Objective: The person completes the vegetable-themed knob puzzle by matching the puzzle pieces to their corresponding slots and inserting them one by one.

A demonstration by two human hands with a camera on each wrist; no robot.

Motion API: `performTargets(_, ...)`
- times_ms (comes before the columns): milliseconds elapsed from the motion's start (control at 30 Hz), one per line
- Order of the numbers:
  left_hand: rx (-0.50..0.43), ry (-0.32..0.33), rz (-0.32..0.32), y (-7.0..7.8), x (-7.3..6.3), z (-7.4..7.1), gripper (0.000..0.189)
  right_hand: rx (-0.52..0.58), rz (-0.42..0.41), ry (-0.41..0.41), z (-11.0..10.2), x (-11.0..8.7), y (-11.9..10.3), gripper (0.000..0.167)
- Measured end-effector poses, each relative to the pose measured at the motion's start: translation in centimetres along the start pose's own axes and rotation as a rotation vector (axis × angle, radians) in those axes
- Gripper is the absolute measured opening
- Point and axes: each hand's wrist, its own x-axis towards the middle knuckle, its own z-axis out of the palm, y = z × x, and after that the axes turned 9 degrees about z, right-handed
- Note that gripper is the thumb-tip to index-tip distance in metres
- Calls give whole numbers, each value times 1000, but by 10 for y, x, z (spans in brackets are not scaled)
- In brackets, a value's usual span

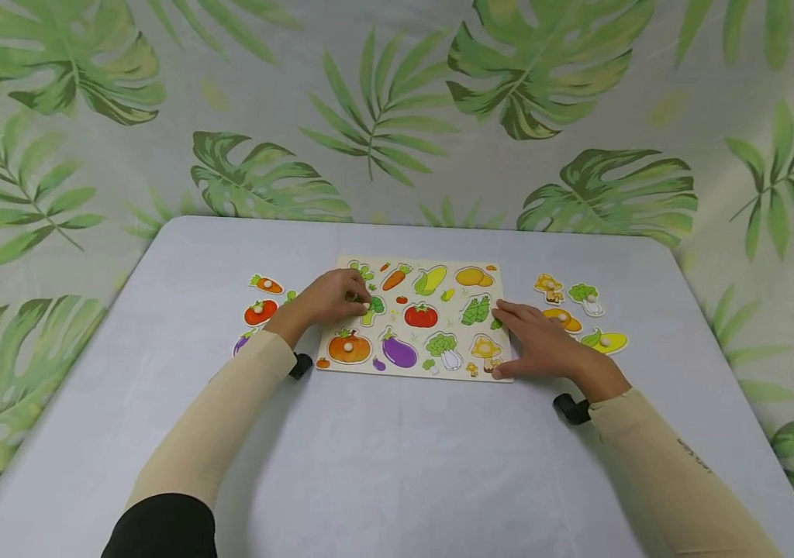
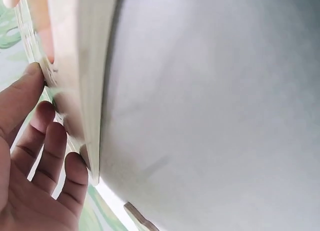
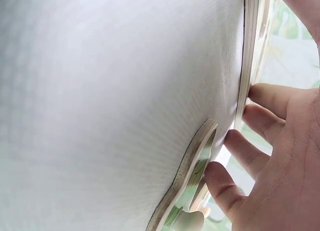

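Thumb and forefinger of the left hand [image 1: 336,296] pinch the broccoli piece [image 1: 375,304] by its pale knob, and it's tight work!
Closest in, the pumpkin piece [image 1: 350,350] sits in the puzzle board [image 1: 449,319] with its knob up, and a low left wrist might well clip it. Over on the right edge, the right hand [image 1: 536,337] is spread, fingertips against the wood; should that support slacken, the board could slide. Just beyond the pumpkin, a crooked push would probably jam the broccoli on its outline. And where is it? Right at the left fingertips, on the hand's right side, partly covered; whether it lies flush, nobody can tell from here. Farther back, the carrot piece [image 1: 267,285] waits left of the board, the mushroom piece [image 1: 549,288] right.
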Motion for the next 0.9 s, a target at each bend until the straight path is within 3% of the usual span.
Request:
performTargets(167, -42, -2, -6, -2, 1, 0, 15, 0, -7, 10, 1, 0, 0, 106)
performTargets(500, -143, -5, -76, -7, 2, 0, 14, 8, -4, 7, 0, 0, 0, 106)
performTargets(900, -148, -22, -91, -6, 3, -2, 15, 4, 1, 3, -1, -2, -2, 105)
